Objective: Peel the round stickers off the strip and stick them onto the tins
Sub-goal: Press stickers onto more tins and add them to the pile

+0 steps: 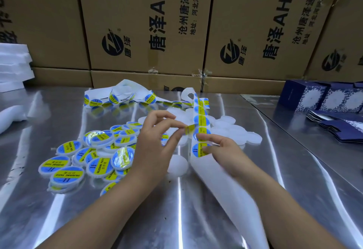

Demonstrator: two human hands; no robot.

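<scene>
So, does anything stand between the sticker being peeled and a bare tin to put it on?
Nothing visible does. The left hand pinches the sticker, partly on the strip that the right hand holds. A bare white tin lies uncovered just below it.

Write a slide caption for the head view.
Left hand peels a sticker off the strip the right hand holds, near labelled tins.

1. Stickered tins heaped on table, left side.
2. Bare tins on table, behind and right of them.
3. Strip rises between the heaps; sticker juts left from it to left hand; right hand at its foot.
4. Cartons behind table; small boxes far right.
</scene>
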